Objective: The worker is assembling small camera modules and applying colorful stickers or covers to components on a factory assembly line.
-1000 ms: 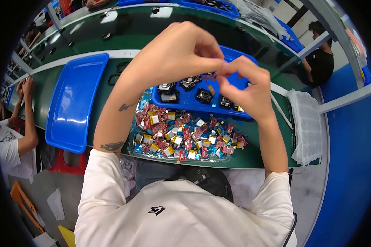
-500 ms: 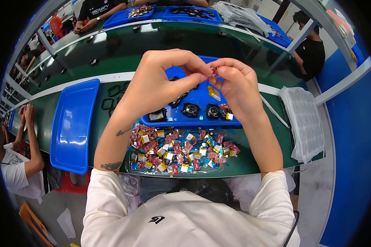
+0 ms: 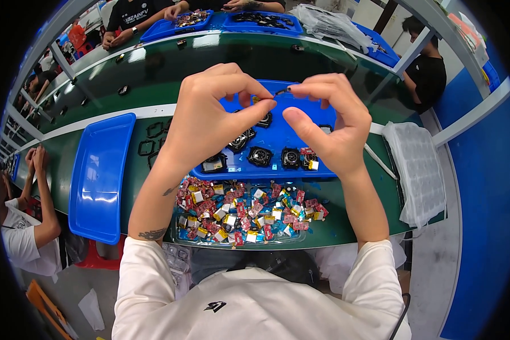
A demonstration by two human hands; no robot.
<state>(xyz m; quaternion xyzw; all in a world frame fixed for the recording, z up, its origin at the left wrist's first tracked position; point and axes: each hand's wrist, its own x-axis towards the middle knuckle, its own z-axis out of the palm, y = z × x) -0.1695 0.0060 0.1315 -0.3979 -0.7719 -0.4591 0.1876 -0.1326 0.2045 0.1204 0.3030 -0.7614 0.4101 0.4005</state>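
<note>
My left hand is closed in a pinch above the blue tray. A bit of yellow from a small battery with a circuit board peeks out behind its fingers, the rest being hidden. My right hand has thumb and forefinger wide apart. A small dark part touches its forefinger tip, close to the left pinch; whether other fingers grip it, I cannot tell. Below lies the blue tray with several round-backed black watch cases. Nearer me, a clear tray is heaped with red circuit boards and yellow-white batteries.
An upright-edged blue tray rests at the left, beside black frames. Plastic-wrapped clear trays are stacked at the right. Beyond a pale rail runs a green conveyor with scattered small dark parts. Co-workers sit across and at the left.
My hands have drawn apart, and the right thumb has opened away from the forefinger. The battery and red board that hung between them are now mostly behind the left fingers.
</note>
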